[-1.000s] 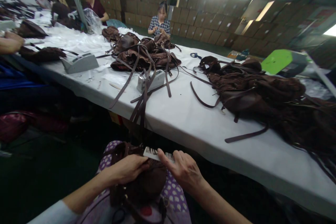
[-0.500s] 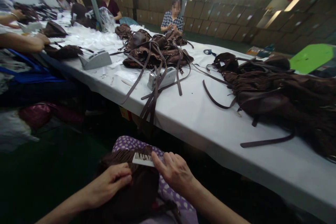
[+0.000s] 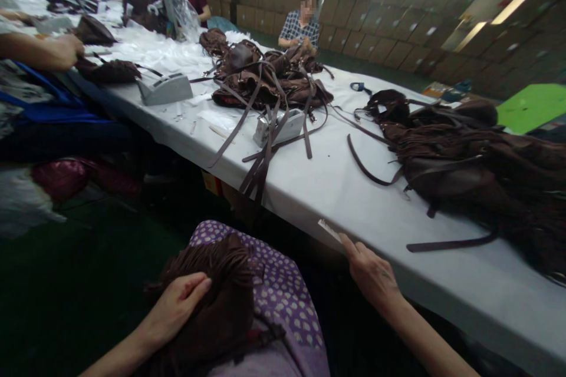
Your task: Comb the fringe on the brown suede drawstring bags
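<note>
Carton labels: the small pale patches on the stacked cartons (image 3: 367, 29) behind the table (image 3: 340, 203) are too small for you to read.
Comb, against half a second ago: your white comb (image 3: 329, 231) was lying across the fringe; now it is off to the right, well apart from it, in front of the table's near edge in your view.
Fringe, against the same frame: the fringe (image 3: 223, 256) now shows uncovered, its strands fanned over the top of the brown bag (image 3: 227, 318).
Brown bag: on your lap, over the purple dotted cloth (image 3: 289, 283).
Left hand: your left hand (image 3: 179, 300) stays on the bag beside the fringe, fingers curled in and thumb pressed along the index finger, gripping the bag; the fold inside your grip is hidden.
Right hand: your right hand (image 3: 371, 271) is closed around the comb's handle end, index finger stretched along it, teeth end pointing up and left.
Tape dispenser: the nearer grey tape dispenser (image 3: 289, 128) has dark straps (image 3: 264, 171) lying across it.
Co-worker: a person in a checked shirt (image 3: 300, 29) sits across the table, hands close together above the brown pile (image 3: 247, 79).
</note>
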The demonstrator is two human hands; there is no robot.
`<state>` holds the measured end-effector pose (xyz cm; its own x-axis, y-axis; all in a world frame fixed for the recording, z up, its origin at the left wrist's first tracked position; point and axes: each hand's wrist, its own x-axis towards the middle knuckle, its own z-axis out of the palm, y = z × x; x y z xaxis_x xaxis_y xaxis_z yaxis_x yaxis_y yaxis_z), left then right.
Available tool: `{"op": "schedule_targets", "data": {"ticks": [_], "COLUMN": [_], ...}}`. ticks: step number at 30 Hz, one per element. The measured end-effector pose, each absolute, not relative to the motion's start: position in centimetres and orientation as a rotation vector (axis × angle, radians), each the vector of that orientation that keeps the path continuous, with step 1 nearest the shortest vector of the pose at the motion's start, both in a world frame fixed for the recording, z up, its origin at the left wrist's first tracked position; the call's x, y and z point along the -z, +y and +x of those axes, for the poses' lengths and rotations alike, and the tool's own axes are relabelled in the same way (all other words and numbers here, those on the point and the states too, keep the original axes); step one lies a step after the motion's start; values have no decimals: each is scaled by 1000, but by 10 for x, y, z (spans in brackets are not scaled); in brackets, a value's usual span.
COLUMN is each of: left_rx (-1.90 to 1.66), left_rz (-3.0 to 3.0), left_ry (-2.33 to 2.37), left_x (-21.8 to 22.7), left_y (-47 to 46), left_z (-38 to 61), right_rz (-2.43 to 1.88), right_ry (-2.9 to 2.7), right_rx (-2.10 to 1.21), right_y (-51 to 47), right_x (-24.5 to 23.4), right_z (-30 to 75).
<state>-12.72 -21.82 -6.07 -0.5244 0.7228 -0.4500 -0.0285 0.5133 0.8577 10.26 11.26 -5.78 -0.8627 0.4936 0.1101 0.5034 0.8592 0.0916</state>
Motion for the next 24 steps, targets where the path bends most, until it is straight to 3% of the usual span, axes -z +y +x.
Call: {"op": "schedule_targets", "data": {"ticks": [4, 7, 10, 13, 18, 21, 24], "left_rx": [-1080, -1131, -1161, -1193, -1397, -1505, -1420], "left_rz": [750, 952, 1010, 471, -369, -673, -765], "left_ry": [1796, 1910, 2330, 2493, 1831, 1244, 955], "left_x": [46, 33, 31, 43, 60, 56, 47], "left_y": [-186, -177, -200, -235, -258, -244, -224], "left_z": [-114, -123, -146, -158, -131, -115, -107], "right_rz": [-763, -623, -604, -669, -623, -600, -588], "right_ry": [-2665, -2586, -2614, -2667, -2692, -2699, -2742], "right_rx": [-640, -950, -1002, -1009, -934, -865, -765], "right_y": [57, -2, -31, -31, -25, -30, -30], "right_x": [52, 67, 89, 101, 103, 106, 111], "right_z": [68, 30, 16, 21, 25, 22, 23]}}
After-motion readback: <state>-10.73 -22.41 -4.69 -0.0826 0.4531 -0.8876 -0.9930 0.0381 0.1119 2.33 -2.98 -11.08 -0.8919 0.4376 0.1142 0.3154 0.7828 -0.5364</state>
